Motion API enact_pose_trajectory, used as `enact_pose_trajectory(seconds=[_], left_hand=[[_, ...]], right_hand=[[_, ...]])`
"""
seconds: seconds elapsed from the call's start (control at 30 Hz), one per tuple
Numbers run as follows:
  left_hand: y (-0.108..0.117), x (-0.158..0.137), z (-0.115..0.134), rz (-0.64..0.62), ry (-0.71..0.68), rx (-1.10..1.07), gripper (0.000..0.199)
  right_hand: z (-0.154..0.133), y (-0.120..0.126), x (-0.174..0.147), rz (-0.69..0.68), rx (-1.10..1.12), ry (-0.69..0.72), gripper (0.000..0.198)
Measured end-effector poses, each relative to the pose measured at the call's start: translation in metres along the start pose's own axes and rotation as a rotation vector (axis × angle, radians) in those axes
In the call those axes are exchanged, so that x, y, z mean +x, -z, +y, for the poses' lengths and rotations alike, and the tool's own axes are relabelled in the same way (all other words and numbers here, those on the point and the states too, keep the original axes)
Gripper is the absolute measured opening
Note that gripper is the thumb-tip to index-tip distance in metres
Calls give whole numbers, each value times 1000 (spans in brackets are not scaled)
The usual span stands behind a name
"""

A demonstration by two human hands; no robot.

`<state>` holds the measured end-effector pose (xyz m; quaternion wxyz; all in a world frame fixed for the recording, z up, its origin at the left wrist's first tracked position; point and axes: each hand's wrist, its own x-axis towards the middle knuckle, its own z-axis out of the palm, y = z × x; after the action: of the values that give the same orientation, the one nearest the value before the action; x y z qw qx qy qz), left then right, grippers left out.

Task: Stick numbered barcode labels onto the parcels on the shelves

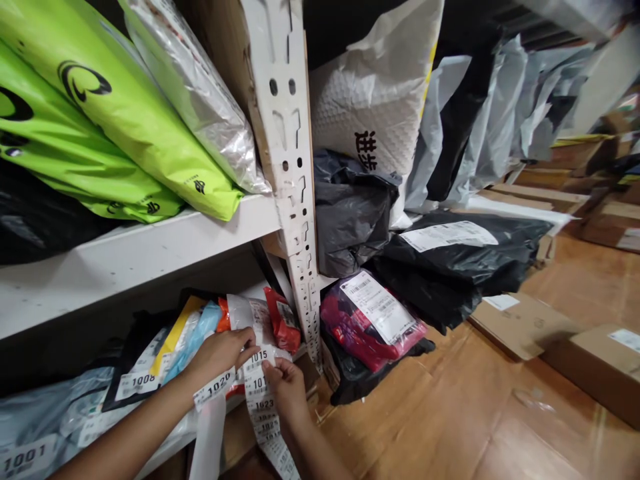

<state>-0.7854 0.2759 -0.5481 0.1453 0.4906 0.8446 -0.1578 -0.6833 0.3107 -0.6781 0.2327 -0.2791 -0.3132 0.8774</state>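
Observation:
A long strip of white number labels (265,405) hangs between my hands, printed with 1015, 1023 and other numbers. My right hand (287,393) pinches its right edge near the top, thumb over the paper. The fingers of my left hand (225,353) are closed at the strip's upper left edge, beside the 1015 label. Below my left wrist shows a label reading 1020 (220,387), with a pale blank strip hanging under it. Behind my hands, packages stand on the lower shelf, among them a red packet (283,320) and a yellow packet (175,333).
A white perforated shelf post (287,160) rises just beyond my hands. Green bags (125,100) lie on the upper shelf (140,250). To the right are a pink-and-purple parcel (345,320), black parcels (460,257) and cardboard boxes (530,327) on the wooden floor (430,420).

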Motion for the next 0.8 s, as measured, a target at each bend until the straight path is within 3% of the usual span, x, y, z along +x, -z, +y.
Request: enact_pose_trajectory(seconds=[0.3,0.43,0.63,0.8], left_hand=[[-2,-3,7,31,-2,106,26],[-6,-4,9,61,23,250,30],[-11,-5,8,81,6,300,34],[-12,-6,6,67,42,285,34]], right_hand=[[13,0,8,94,46,77,53],[16,0,11,30,65,12,59],[32,0,9,126,78,-22,53],[26,4,2,39,137,8,49]])
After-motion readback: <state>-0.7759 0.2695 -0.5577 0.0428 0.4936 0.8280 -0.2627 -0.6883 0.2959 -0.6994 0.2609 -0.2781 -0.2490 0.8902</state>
